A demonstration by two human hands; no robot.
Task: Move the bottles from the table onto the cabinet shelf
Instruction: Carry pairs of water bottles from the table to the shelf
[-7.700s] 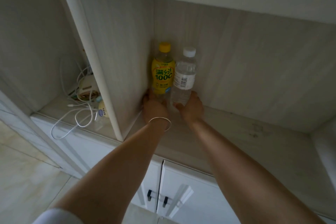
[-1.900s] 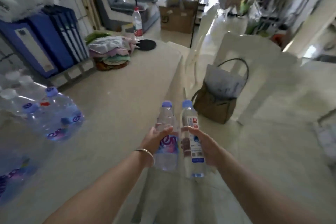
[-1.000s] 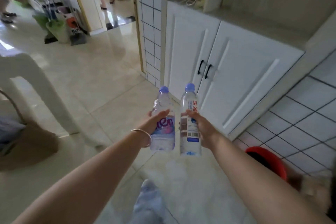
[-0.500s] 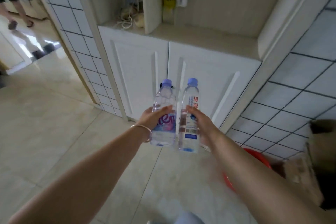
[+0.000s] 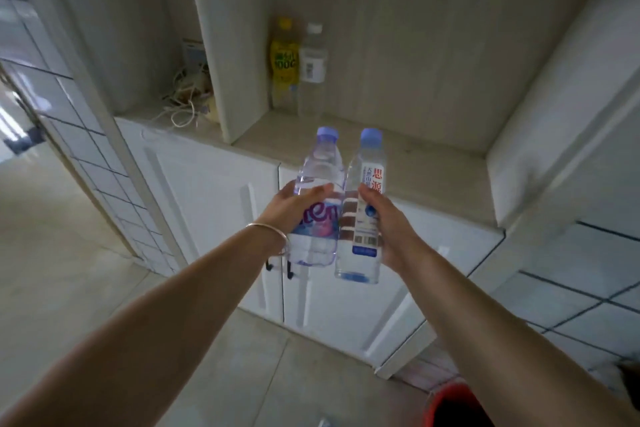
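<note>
Left hand (image 5: 290,207) fingers curled round purple-label bottle (image 5: 317,204), right hand (image 5: 389,224) fingers wrapped round white-label bottle (image 5: 363,215), bottles touching, upright, cabinet shelf (image 5: 426,158) beyond fingertips, yellow bottle (image 5: 284,61) and clear bottle (image 5: 312,68) at shelf's rear corner.

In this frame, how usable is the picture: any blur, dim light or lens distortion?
Head view: dim and grey overall; the two bottles on the shelf, yellow bottle and clear bottle, are smeared by blur; the held purple-label bottle and white-label bottle read sharper; wide-angle bending tilts the cabinet edges.
</note>
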